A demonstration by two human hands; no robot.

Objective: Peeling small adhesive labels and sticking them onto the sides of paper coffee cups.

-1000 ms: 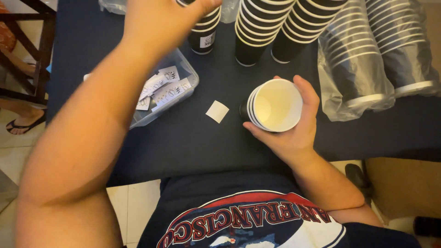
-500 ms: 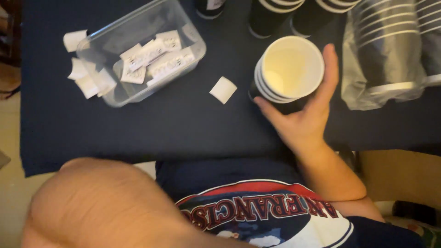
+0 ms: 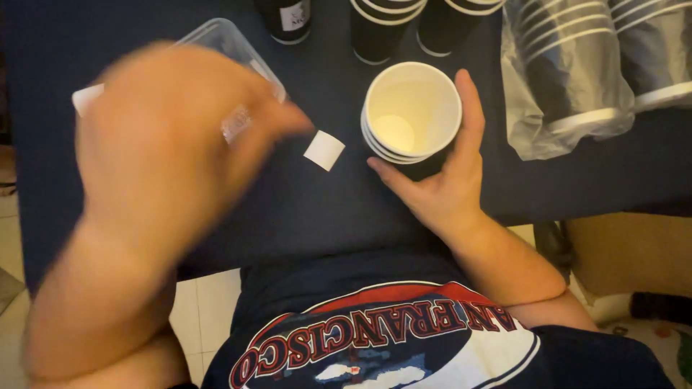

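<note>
- On the dark table (image 3: 144,216), right hand (image 3: 440,180) curled around a short stack of paper cups (image 3: 411,112), top one empty inside.
- Left hand (image 3: 173,137) blurred, fingers bent over the clear tub (image 3: 223,36); pinching or not, cannot tell.
- White sticker square (image 3: 324,150) beside the cups, not yet on one.
- Half a second ago, left arm low by the shirt; now up above the tub.

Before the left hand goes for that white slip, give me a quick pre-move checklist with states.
1. Cup stack steadied: ok, right hand wraps its side.
2. Top cup empty: ok, only the bare cream inside shows.
3. White slip reachable: ok, it lies alone on the dark table, apart from the cups.
4. Left hand free: cannot tell, it is motion-blurred; something pale shows at its fingers.
5. Clear tub unobstructed: not ok, the left hand covers most of it.
</note>
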